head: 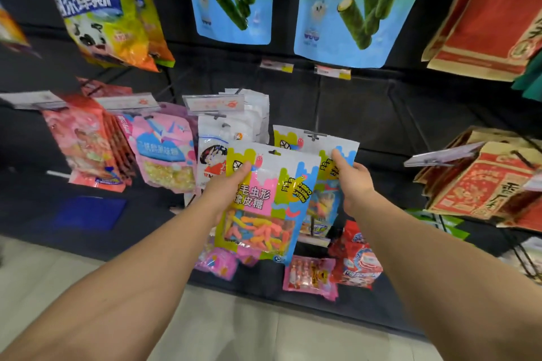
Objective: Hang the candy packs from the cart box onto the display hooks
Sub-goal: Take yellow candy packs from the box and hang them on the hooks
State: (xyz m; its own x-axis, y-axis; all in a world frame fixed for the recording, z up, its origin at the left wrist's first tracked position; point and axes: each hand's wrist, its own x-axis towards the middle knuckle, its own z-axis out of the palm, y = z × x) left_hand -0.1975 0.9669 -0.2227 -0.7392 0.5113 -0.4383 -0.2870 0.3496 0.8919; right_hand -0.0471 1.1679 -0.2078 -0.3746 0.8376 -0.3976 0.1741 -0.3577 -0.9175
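Left grip (225, 187): pinches front candy pack (264, 199), clear window showing coloured gummy worms.
Right grip (352, 182): pinches rear candy pack (325, 146), top corner.

L hand (227, 184): grips front gummy-worm pack (264, 202)
R hand (353, 182): holds rear pack (322, 143), behind the front one

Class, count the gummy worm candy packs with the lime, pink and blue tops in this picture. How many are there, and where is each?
2. The front gummy worm pack is held by the left hand; the rear gummy worm pack sits just behind it, gripped by the right hand. More could be hidden behind them.
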